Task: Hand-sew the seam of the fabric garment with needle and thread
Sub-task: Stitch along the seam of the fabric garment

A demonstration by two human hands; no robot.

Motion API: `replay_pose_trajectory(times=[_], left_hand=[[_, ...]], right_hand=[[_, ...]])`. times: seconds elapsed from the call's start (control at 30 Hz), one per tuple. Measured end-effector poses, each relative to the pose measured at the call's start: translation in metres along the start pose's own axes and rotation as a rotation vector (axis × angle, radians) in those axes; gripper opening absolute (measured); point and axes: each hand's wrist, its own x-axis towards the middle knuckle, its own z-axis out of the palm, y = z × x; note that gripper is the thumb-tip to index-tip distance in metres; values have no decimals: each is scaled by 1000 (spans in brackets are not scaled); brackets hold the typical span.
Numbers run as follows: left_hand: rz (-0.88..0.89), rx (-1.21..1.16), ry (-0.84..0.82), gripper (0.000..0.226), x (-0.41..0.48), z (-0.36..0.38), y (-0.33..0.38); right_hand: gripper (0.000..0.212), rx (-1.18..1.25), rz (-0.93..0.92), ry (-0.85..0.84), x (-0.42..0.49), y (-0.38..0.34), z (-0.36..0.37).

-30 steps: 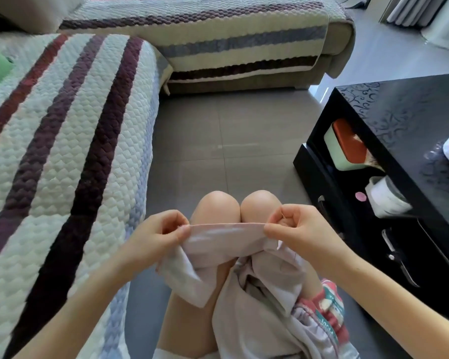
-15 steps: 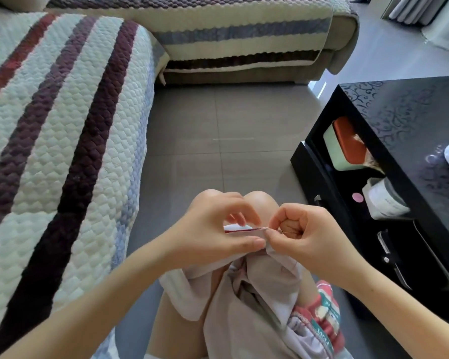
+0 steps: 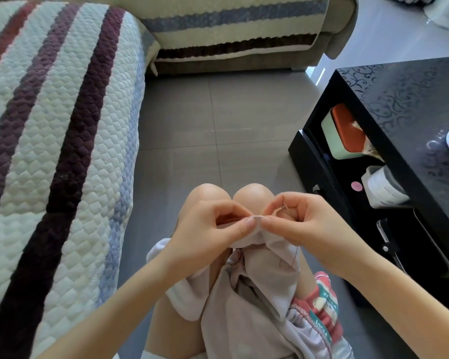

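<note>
Matt cloth garment (image 3: 246,301); quilted sofa cover (image 3: 62,125); glossy, perhaps lacquered, table (image 3: 410,99)

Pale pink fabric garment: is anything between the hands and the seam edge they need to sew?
Nothing visible. The left hand and right hand both pinch the folded edge of the pale pink fabric garment above the knees, fingertips nearly meeting. A thin metal needle shows inside the right hand's curl.

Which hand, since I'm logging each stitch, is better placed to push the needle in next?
Right, probably. The right hand appears to hold the needle in its curled fingers, close beside the garment edge, while the left hand pinches that edge and steadies it.
</note>
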Motion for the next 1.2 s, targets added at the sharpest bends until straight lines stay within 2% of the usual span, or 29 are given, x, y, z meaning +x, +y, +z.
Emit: replay_pose_trajectory(times=[0.07, 0.13, 0.3, 0.47, 1.2], left_hand=[[-60, -78, -5, 17, 1, -2, 1], [-102, -158, -8, 10, 1, -3, 3], [-180, -271, 8, 11, 2, 0, 5], [-214, -305, 35, 9, 4, 3, 6], [-243, -305, 78, 10, 4, 5, 8]], right_hand=[[21, 111, 26, 29, -1, 0, -4], [24, 111, 10, 97, -4, 2, -7], [21, -229, -150, 161, -18, 10, 3], [16, -346, -264, 266, -20, 15, 9], [17, -385, -257, 267, -12, 15, 11]])
